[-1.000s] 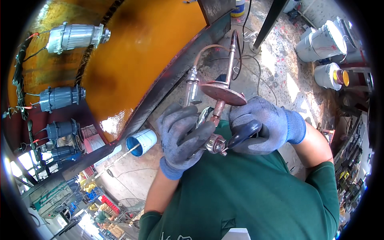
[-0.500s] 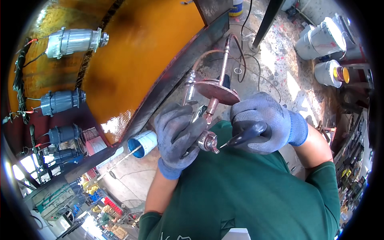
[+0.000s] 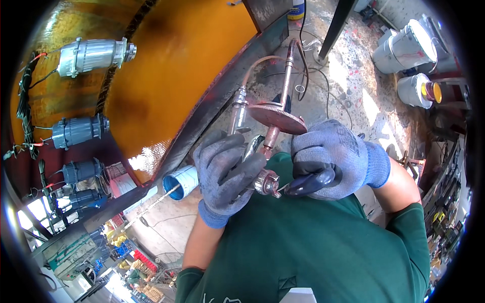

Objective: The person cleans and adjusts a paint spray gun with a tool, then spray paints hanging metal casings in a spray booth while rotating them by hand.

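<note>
My left hand [image 3: 226, 169], in a grey-blue glove with dark fingers, is closed around the body of a paint spray gun. The gun's round metal nozzle [image 3: 266, 182] sticks out past the fingers toward my chest. Beyond the hand, its reddish-stained cup lid [image 3: 278, 119] and long suction tube [image 3: 288, 76] point away from me; no cup is on the lid. My gloved right hand [image 3: 331, 151] grips a black-handled pick [image 3: 314, 184]. Its thin metal tip lies at the nozzle's front; whether it touches cannot be told.
At left, several grey motor-like cylinders [image 3: 91, 56] hang beside a large orange-yellow panel [image 3: 187, 60]. A blue-white paint can [image 3: 182, 183] with a stick in it stands left of my hand. White buckets [image 3: 405, 48] stand at far right. A dark hose [image 3: 303, 65] crosses the floor.
The gun and both hands have shifted slightly; the nozzle is a little farther right. My right hand has moved slightly down, and the pick now lies more level.
</note>
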Available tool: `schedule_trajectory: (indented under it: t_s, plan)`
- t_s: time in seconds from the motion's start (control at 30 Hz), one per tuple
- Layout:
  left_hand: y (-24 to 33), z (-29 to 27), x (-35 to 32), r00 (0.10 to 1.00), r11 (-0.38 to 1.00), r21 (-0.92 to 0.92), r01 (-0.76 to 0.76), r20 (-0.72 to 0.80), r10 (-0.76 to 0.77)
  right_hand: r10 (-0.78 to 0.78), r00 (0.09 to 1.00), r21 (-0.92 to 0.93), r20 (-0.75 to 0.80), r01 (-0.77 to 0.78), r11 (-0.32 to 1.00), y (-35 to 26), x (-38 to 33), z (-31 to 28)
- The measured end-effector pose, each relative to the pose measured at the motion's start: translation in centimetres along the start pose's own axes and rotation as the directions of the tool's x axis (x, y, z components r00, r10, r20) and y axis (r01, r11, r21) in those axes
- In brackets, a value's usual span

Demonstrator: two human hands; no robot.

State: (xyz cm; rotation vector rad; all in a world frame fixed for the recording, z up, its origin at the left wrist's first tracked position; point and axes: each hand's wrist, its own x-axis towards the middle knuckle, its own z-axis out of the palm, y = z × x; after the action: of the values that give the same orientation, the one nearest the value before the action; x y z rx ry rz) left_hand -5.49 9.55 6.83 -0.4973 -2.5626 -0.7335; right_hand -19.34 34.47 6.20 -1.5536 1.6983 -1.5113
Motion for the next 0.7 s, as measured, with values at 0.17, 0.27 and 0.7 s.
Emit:
schedule_trajectory:
  t_s: [0.17,0.27,0.7]
  plan:
    - [0.1,-0.1,0.1,1.0,1.0,0.016,-0.024,0.018,0.024,-0.012,0.997,-0.025,0.078,0.014,1.0,0.2,-0.3,-0.3]
    - [0.2,-0.2,0.3,0.999,1.0,-0.019,0.017,0.042,-0.016,-0.11,0.981,-0.002,0.157,0.111,0.994,-0.3,0.0,-0.3]
    - [0.6,-0.6,-0.3,0.998,0.999,-0.043,0.023,0.064,-0.02,0.012,0.999,-0.058,-0.041,-0.014,0.998,-1.1,-0.6,1.1]
